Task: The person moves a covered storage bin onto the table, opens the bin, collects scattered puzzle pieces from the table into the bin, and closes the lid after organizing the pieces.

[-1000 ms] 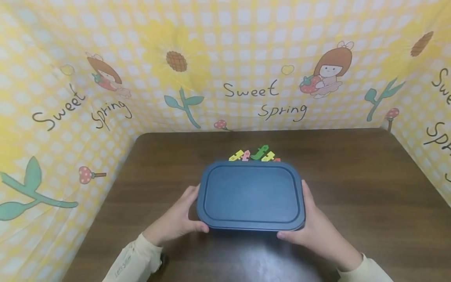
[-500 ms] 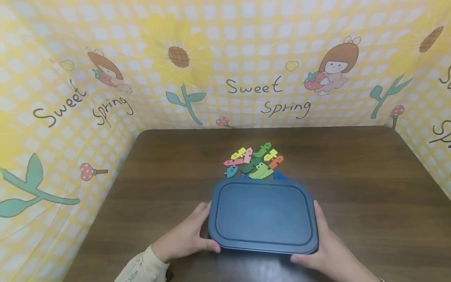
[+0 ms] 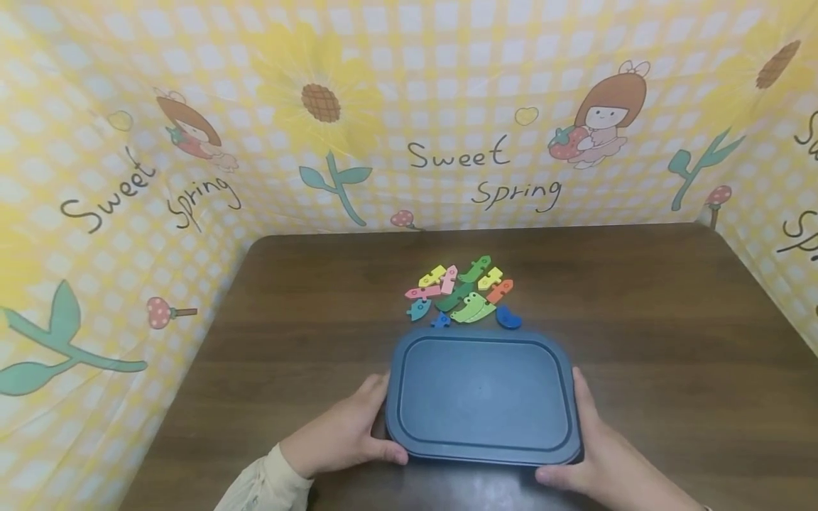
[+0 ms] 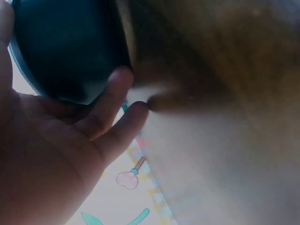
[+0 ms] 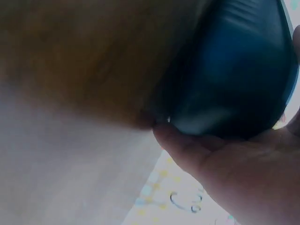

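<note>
Blue box point(image 3: 482, 397), gripped at its ends between our left hand point(image 3: 348, 433) and right hand point(image 3: 602, 448), calls for us to hold it level, clear of the colourful pieces point(image 3: 473, 310) just beyond our hands.

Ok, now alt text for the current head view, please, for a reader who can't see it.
A person's left hand and right hand grip opposite ends of a blue-grey box at a dark brown table. Just beyond the box lie small colourful notched pieces in a loose cluster; behind, a yellow checked cloth reads "Sweet Spring".
</note>
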Tool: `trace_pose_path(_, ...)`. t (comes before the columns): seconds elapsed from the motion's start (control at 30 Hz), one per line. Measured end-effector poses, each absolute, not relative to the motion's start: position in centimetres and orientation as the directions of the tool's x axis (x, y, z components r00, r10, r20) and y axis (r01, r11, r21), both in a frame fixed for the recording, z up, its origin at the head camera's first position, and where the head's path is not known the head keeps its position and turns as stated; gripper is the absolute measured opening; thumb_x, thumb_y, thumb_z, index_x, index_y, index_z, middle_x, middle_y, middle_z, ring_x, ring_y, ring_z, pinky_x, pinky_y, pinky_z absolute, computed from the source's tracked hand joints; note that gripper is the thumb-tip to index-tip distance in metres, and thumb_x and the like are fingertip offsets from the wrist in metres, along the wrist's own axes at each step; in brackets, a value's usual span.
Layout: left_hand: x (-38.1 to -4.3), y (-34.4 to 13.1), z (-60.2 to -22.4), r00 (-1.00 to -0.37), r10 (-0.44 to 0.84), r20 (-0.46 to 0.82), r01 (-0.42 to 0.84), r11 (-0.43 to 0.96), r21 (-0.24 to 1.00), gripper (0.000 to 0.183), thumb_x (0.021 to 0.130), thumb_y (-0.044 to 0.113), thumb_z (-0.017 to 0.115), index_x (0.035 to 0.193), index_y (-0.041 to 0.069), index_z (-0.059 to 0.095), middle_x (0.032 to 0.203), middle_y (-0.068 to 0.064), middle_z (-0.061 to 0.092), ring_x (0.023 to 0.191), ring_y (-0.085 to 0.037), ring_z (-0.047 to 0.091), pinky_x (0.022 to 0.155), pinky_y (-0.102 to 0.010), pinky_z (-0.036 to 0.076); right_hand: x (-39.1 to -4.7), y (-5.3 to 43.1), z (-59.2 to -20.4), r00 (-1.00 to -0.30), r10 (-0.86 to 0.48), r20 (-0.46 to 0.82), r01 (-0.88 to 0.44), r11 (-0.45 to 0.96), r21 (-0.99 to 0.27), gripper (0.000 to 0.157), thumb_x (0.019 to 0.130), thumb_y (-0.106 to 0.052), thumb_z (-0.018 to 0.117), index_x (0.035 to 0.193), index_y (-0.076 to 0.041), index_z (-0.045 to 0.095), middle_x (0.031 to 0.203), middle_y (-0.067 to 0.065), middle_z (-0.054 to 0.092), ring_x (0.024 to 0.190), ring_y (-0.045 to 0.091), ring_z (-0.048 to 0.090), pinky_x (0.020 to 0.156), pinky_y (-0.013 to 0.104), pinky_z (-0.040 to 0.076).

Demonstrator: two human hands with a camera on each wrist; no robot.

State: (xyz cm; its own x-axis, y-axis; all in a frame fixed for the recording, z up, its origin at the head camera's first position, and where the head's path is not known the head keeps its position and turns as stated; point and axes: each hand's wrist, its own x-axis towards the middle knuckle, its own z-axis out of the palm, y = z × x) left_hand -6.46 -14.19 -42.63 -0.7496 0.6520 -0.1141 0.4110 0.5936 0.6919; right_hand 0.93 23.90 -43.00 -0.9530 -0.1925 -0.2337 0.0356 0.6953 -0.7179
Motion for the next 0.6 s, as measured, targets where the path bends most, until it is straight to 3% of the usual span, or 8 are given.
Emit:
trace_pose_path(0.13,-6.5,-14.3,-42.6,-0.748,0.651,-0.124,0.413,0.604,0.681,0.122,0.075,0.057,0.082,0.163,0.023,0.005,0.159,-0.01,0.027,0.137,-0.023,0.041,0.108,-0.044,0.041,0.6,25.0,-42.5,-0.931,-0.202,-0.305,0.081,0.699,-0.711,0.125,0.083,-0.053,0.079,0.16,-0.008,-0.008,0.158,0.035,0.02,0.131,0.049,0.045,0.099,0.063,0.042)
trace_pose_path(0.23,-6.6,-14.6,-42.6,-0.745,0.653,-0.135,0.414,0.611,0.675,0.122,0.076,0.058,0.082,0.163,0.021,0.005,0.16,-0.011,0.025,0.139,-0.025,0.039,0.109,-0.046,0.039,0.4,25.5,-42.1,-0.944,-0.189,-0.271,0.061,0.705,-0.707,0.108,0.089,-0.052,0.073,0.161,-0.007,0.008,0.151,0.033,0.037,0.127,0.049,0.05,0.094,0.062,0.046)
trace_pose_path(0.37,-6.5,-14.7,-42.5,-0.745,0.654,-0.131,0.419,0.612,0.67,0.121,0.077,0.057,0.081,0.163,0.019,0.006,0.161,-0.011,0.023,0.141,-0.027,0.036,0.109,-0.048,0.038,-0.2,25.5,-41.4,-0.956,-0.147,-0.256,0.073,0.722,-0.688,0.096,0.092,-0.052,0.069,0.159,-0.003,0.021,0.135,0.028,0.057,0.114,0.037,0.062,0.087,0.055,0.053)
trace_pose_path(0.47,-6.3,-14.6,-42.5,-0.748,0.653,-0.123,0.429,0.617,0.66,0.121,0.078,0.059,0.079,0.163,0.015,0.005,0.162,-0.013,0.021,0.143,-0.029,0.035,0.109,-0.048,0.038,-0.6,25.3,-40.9,-0.951,-0.128,-0.28,0.105,0.72,-0.686,0.093,0.094,-0.05,0.068,0.157,0.001,0.024,0.108,0.018,0.069,0.094,0.026,0.067,0.076,0.042,0.056)
trace_pose_path(0.6,-6.1,-14.4,-42.4,-0.756,0.64,-0.14,0.424,0.641,0.64,0.123,0.079,0.067,0.074,0.162,0.01,0.003,0.165,-0.014,0.015,0.145,-0.029,0.031,0.11,-0.047,0.037,-0.7,25.1,-40.5,-0.951,-0.12,-0.284,0.119,0.707,-0.697,0.088,0.095,-0.042,0.07,0.155,0.005,0.026,0.08,-0.002,0.066,0.069,0.014,0.058,0.058,0.03,0.047)
